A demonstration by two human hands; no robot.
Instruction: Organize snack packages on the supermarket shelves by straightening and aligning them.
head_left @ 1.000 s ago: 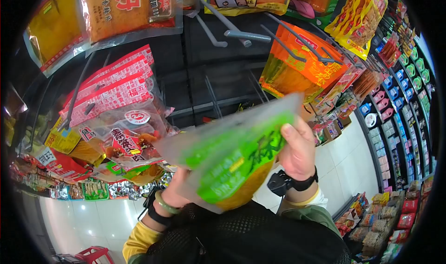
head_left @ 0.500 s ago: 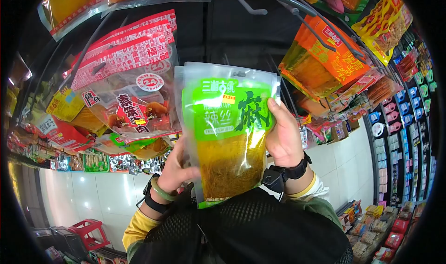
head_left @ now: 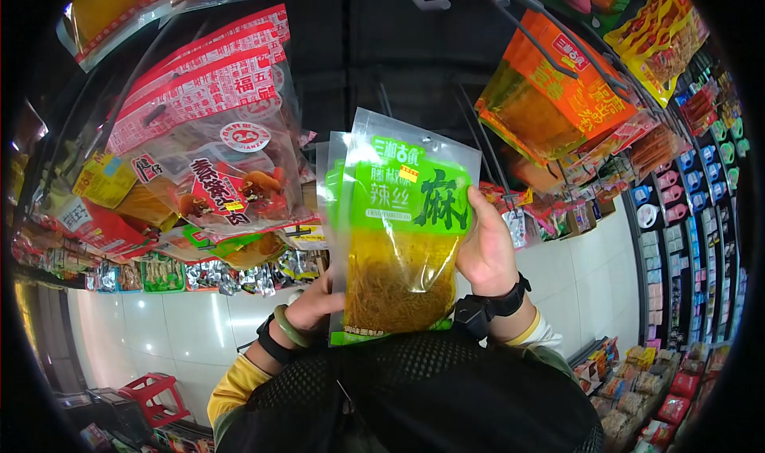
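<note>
So both hands, left (head_left: 317, 300) and right (head_left: 488, 250), were gripping some green-topped snack packets (head_left: 406, 230), red-topped bags (head_left: 231, 134) hanging nearby.

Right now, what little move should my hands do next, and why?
I think your left hand could gently nudge the green-labelled snack packets so their edges line up. The front one leans crookedly, and another pokes out behind it on the left, while your right hand steadies the right edge.
</note>
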